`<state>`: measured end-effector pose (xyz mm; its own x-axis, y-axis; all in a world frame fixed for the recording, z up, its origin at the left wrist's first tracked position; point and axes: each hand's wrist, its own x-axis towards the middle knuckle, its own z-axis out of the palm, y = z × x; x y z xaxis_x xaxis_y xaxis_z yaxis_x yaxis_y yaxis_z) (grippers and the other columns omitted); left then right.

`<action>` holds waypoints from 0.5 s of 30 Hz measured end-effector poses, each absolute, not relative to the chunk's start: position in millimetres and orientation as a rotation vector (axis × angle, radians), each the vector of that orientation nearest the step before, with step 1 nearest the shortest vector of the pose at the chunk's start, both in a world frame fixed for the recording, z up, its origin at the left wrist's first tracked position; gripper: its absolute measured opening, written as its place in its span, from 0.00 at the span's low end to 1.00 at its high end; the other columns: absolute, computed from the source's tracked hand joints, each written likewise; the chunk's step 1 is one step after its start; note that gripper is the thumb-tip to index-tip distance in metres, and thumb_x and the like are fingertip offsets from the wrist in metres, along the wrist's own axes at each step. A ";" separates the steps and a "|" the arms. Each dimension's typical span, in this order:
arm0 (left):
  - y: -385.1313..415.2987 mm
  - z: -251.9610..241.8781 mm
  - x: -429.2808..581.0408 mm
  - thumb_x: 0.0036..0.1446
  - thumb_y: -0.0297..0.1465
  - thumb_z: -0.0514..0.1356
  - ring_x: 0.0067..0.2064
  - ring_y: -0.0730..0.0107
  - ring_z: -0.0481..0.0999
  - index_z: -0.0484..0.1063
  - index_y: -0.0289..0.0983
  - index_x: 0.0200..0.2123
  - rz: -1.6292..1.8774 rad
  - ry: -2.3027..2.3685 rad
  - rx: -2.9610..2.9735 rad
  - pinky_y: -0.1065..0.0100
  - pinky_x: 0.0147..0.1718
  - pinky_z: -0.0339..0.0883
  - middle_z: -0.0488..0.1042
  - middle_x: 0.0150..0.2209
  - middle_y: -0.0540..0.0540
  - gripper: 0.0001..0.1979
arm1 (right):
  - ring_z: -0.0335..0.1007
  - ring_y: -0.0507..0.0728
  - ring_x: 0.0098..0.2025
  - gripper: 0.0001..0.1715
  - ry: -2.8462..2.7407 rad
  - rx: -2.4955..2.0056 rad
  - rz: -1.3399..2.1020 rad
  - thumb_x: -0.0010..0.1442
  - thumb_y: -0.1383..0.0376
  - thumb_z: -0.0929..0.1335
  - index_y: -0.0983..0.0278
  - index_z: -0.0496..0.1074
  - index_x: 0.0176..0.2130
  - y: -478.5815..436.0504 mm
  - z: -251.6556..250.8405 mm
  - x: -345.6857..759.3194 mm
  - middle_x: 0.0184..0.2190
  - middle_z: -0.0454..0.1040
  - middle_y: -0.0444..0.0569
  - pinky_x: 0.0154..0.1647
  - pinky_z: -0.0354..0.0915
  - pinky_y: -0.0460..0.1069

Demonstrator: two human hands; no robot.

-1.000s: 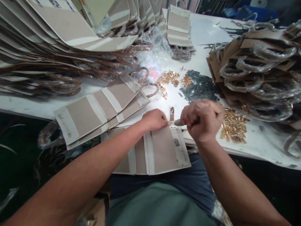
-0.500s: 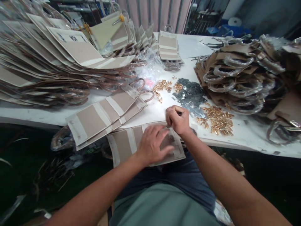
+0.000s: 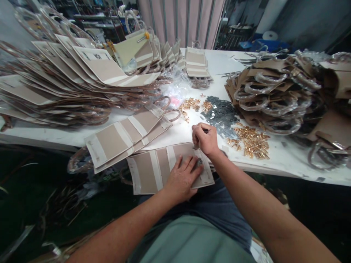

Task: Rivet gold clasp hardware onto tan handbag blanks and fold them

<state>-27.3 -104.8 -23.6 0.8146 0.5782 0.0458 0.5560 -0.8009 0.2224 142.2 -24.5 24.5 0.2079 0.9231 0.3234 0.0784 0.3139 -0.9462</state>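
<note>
Left hand (image 3: pixel 182 179) flat, fingers spread, pinning the panel (image 3: pixel 149 171) at the table (image 3: pixel 279 160) edge; right hand (image 3: pixel 205 139) fisted on a thin tool (image 3: pixel 206 130) at its far edge, so we should press close to the tip so nothing slides.

text: none is showing legibly | small dark print (image 3: pixel 96 56) is sitting on a bag panel (image 3: pixel 102 69) at the desk's (image 3: pixel 276 162) far left corner | too blurred
</note>
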 end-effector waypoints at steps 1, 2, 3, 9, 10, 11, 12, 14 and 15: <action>-104.4 -22.5 -27.5 0.56 0.44 0.69 0.76 0.45 0.53 0.62 0.41 0.72 0.162 0.890 2.794 0.39 0.74 0.41 0.56 0.75 0.35 0.43 | 0.58 0.49 0.16 0.29 -1.203 -1.090 0.802 0.67 0.58 0.70 0.60 0.63 0.17 -24.9 24.3 142.7 0.12 0.64 0.39 0.21 0.56 0.47; -103.6 -21.4 -27.8 0.55 0.44 0.70 0.75 0.45 0.53 0.62 0.42 0.71 0.161 0.894 2.786 0.39 0.74 0.41 0.56 0.75 0.36 0.44 | 0.58 0.49 0.15 0.29 -1.177 -1.080 0.819 0.66 0.57 0.70 0.60 0.62 0.18 -25.5 24.2 143.6 0.12 0.63 0.39 0.20 0.56 0.47; -102.6 -20.5 -28.1 0.54 0.44 0.70 0.75 0.46 0.53 0.62 0.42 0.71 0.162 0.898 2.779 0.40 0.74 0.41 0.56 0.75 0.37 0.44 | 0.57 0.49 0.15 0.29 -1.139 -1.061 0.839 0.66 0.57 0.71 0.60 0.62 0.18 -26.4 24.3 145.1 0.12 0.63 0.39 0.19 0.56 0.47; -96.4 -21.8 -29.2 0.53 0.46 0.71 0.76 0.46 0.51 0.63 0.44 0.71 0.187 0.916 2.743 0.41 0.74 0.40 0.55 0.76 0.39 0.45 | 0.54 0.49 0.14 0.25 -0.907 -0.863 0.933 0.63 0.59 0.73 0.59 0.61 0.20 -41.0 30.8 161.3 0.14 0.58 0.37 0.15 0.54 0.47; -96.3 -23.1 -29.0 0.53 0.45 0.71 0.76 0.46 0.51 0.63 0.44 0.71 0.195 0.918 2.737 0.40 0.74 0.40 0.54 0.76 0.39 0.45 | 0.54 0.49 0.14 0.24 -0.884 -0.850 0.949 0.62 0.60 0.73 0.59 0.62 0.20 -44.5 31.2 164.0 0.14 0.57 0.37 0.15 0.54 0.47; -96.4 -24.3 -28.7 0.53 0.45 0.71 0.76 0.45 0.51 0.63 0.44 0.72 0.203 0.920 2.732 0.40 0.74 0.40 0.53 0.76 0.39 0.45 | 0.53 0.49 0.14 0.24 -0.861 -0.847 0.963 0.61 0.60 0.73 0.59 0.62 0.20 -47.9 30.8 166.3 0.14 0.57 0.36 0.15 0.54 0.46; -96.6 -25.3 -28.3 0.53 0.45 0.71 0.76 0.45 0.51 0.63 0.43 0.72 0.209 0.921 2.728 0.40 0.74 0.40 0.52 0.77 0.39 0.45 | 0.53 0.48 0.14 0.24 -0.836 -0.853 0.975 0.61 0.60 0.73 0.59 0.62 0.20 -51.0 29.6 168.3 0.14 0.56 0.36 0.15 0.54 0.46; -96.8 -25.8 -27.1 0.54 0.45 0.70 0.76 0.45 0.50 0.62 0.42 0.72 0.212 0.921 2.723 0.40 0.75 0.38 0.51 0.77 0.39 0.45 | 0.53 0.48 0.14 0.24 -0.787 -0.873 0.987 0.60 0.60 0.73 0.60 0.61 0.20 -55.8 24.9 171.2 0.14 0.56 0.36 0.15 0.54 0.46; -96.6 -25.4 -26.4 0.55 0.45 0.70 0.76 0.45 0.51 0.62 0.42 0.72 0.207 0.919 2.721 0.40 0.75 0.37 0.51 0.77 0.39 0.44 | 0.52 0.48 0.14 0.24 -0.764 -0.879 0.988 0.60 0.60 0.73 0.60 0.61 0.20 -57.3 22.0 172.2 0.14 0.56 0.36 0.15 0.54 0.46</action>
<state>-26.4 -96.6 -25.4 0.7897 0.6113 0.0508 0.5741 -0.7658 0.2897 172.2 -57.3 22.0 0.3601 0.9218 0.1433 -0.3708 0.2824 -0.8847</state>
